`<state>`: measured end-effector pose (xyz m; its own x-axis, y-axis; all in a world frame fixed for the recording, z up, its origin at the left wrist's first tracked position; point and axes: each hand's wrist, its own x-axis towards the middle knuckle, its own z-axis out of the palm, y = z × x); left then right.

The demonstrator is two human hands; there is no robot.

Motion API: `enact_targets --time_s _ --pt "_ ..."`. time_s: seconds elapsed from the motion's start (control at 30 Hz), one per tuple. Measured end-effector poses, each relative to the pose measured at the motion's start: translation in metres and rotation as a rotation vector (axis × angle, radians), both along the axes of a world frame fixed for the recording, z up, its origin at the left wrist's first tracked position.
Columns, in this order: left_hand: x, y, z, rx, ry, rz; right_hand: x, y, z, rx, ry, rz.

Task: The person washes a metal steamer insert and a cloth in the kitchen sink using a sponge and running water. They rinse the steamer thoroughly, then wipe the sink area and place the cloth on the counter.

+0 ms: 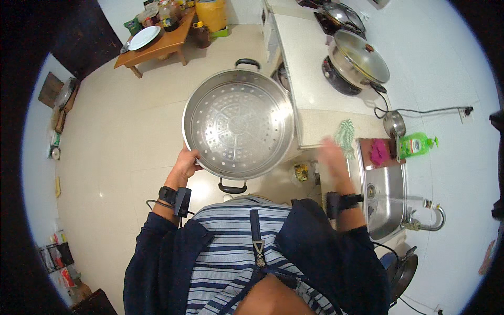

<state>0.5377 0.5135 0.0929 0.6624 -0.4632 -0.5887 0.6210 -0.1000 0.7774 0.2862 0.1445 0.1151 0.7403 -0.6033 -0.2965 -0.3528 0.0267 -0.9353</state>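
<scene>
My left hand (186, 162) grips the near-left rim of a large round metal steamer tier (238, 125). Its flat bottom is pierced with many holes, and a black-handled loop juts from its far and near sides. The steamer tier is held up over the tiled floor, beside the white counter. Blurred by motion, my right hand (331, 155) is over the counter edge, closest to a green-and-white cloth (345, 138); whether it touches the cloth I cannot tell.
At right are a steel sink (388, 201) with a faucet (431, 224), a green soap bottle (415, 145) and a magenta cloth (378, 152). Further along the counter, a lidded pot (358, 59) sits on a black cooker (338, 78). A low wooden table (169, 49) stands far left.
</scene>
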Motion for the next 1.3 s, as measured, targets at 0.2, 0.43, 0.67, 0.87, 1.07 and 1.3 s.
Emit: enact_targets --time_s 0.2,0.43,0.67,0.87,1.07,1.3 --pt "0.044 0.009 -0.036 -0.104 0.083 0.217 0.129 0.137 -0.058 0.857 0.278 0.270" --pt "0.112 -0.065 -0.050 -0.058 0.038 0.150 0.227 0.109 -0.167 1.064 0.200 0.016" --pt "0.229 -0.088 -0.069 0.099 0.141 -0.044 0.308 0.028 -0.199 1.093 0.170 -0.309" --pt "0.281 -0.043 -0.116 0.194 0.296 0.046 0.358 -0.010 -0.218 0.996 0.137 -0.483" --pt "0.330 -0.017 -0.153 0.242 0.462 0.010 0.385 -0.022 -0.244 0.915 0.142 -0.642" --pt "0.419 -0.063 -0.147 0.331 0.423 -0.226 0.379 -0.052 -0.321 0.790 0.036 -0.886"
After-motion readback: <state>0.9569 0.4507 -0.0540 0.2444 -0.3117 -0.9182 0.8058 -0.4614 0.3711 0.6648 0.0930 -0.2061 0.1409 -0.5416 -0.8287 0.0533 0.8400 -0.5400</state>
